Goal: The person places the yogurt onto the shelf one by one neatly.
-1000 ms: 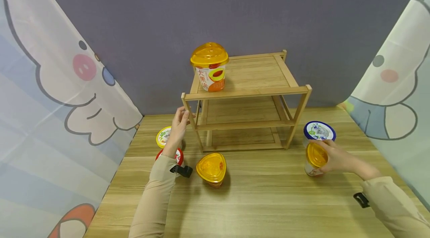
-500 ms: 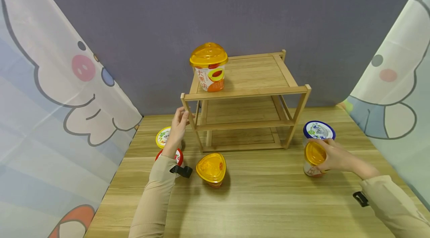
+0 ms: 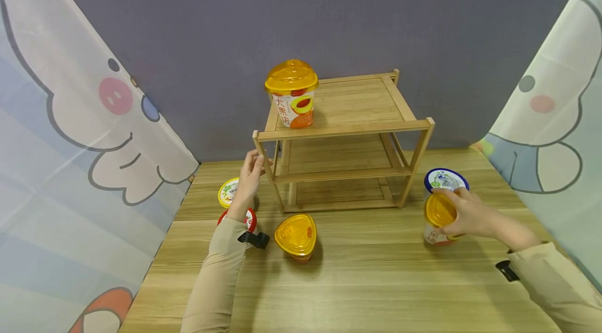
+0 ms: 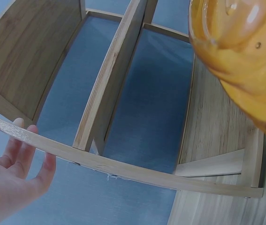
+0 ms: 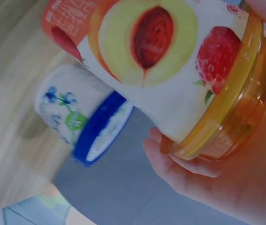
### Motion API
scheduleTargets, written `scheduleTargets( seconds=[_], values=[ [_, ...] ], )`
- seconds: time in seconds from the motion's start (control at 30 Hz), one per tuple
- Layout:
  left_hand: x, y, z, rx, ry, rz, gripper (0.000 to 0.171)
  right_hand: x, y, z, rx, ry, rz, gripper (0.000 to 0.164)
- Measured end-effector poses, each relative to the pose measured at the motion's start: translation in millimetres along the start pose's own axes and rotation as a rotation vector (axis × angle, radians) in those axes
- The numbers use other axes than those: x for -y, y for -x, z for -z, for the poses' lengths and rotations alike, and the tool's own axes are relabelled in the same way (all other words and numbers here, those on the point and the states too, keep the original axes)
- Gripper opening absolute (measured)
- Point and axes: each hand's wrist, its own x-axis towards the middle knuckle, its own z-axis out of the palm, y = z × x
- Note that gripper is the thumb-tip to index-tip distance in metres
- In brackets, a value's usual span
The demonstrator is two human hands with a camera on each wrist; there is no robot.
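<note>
My left hand [image 3: 251,171] holds the left front post of a three-tier wooden rack [image 3: 348,128]; in the left wrist view its fingertips [image 4: 18,123] show past the post and the thumb stays on the near side. On the right, my right hand [image 3: 472,213] grips a yogurt cup [image 3: 435,234] around its orange lid. A peach and a strawberry are printed on this cup [image 5: 179,98]. Right behind it stands a blue-lidded white tub [image 3: 447,180]. Whether the gripped cup's base touches the table cannot be told.
Another orange-lidded yogurt cup [image 3: 292,93] stands on the rack's top tier at the left. A third [image 3: 296,234] stands on the wooden table [image 3: 362,280] before the rack. Yellow-lidded [image 3: 228,192] and red-lidded [image 3: 250,218] tubs sit by my left forearm, partly covered. Printed curtains hang at both sides.
My right hand has shifted slightly, and the yogurt cup in it has turned a little and moved slightly left. The left hand and the rack stay put.
</note>
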Motion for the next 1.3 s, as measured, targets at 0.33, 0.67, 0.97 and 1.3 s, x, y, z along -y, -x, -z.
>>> scheduleTargets(
  seconds=[0.33, 0.67, 0.97, 1.3],
  values=[
    [0.9, -0.1, 0.2, 0.004, -0.005, -0.005, 0.028, 19, -3, 20, -0.042, 0.055, 0.042, 0.082],
    [2.1, -0.4, 0.2, -0.001, 0.027, -0.004, 0.028, 39, -7, 39, -0.031, 0.098, 0.039, 0.084],
    [1.6, -0.9, 0.2, -0.002, 0.006, 0.009, 0.029, 55, -12, 58, -0.043, 0.140, 0.063, 0.087],
    [25.1, -10.1, 5.6, -0.012, -0.006, -0.029, 0.034, 74, -24, 80, 0.017, 0.136, 0.052, 0.088]
  ],
)
